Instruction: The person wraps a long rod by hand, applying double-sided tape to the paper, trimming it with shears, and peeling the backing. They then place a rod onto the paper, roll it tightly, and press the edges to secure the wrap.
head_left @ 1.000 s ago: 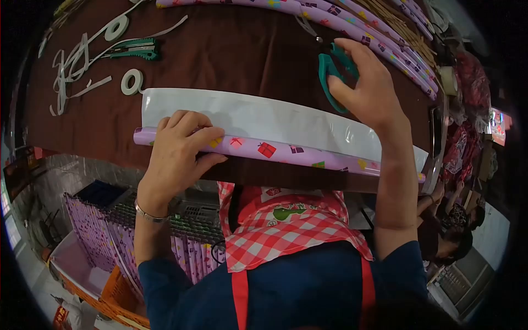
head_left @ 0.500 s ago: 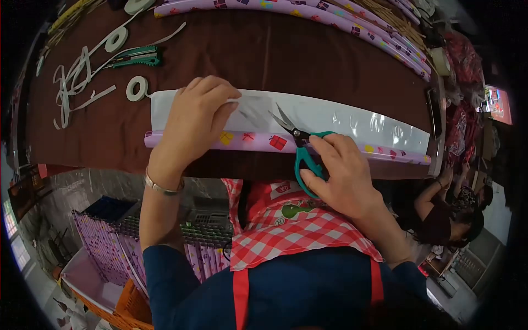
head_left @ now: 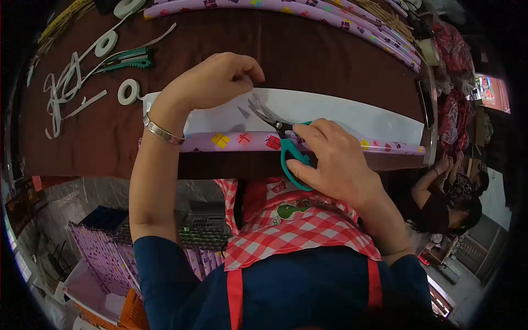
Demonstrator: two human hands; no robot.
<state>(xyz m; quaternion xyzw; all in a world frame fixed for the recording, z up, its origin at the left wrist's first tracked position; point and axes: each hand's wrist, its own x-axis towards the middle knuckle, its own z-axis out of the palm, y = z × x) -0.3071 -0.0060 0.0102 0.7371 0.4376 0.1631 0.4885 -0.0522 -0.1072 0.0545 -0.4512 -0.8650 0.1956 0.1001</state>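
My right hand [head_left: 335, 162] grips teal-handled scissors [head_left: 287, 146], fingers through the loops. The scissor blades are spread a little and point up and left over the white back of a wrapping-paper sheet [head_left: 341, 115]. My left hand [head_left: 217, 80] is over the sheet's far edge, left of the blade tips, with its fingers curled in; what they pinch, if anything, is hidden. Along the sheet's near edge lies a rolled part of pink gift-print wrapping paper [head_left: 220, 141]. A white tape roll [head_left: 128, 92] touches the sheet's left end.
Tangled white tape strips [head_left: 69, 91], a green utility knife [head_left: 129, 59] and another tape roll [head_left: 106, 44] lie on the brown cloth [head_left: 181, 66]. Pink paper rolls [head_left: 308, 15] line the back. A dark phone-like object [head_left: 426, 102] sits at right. Another person [head_left: 440, 201] is beyond.
My left hand has moved up and turned, its fingers now above the sheet's far edge. The scissors have shifted slightly left, their tips closer to that hand.
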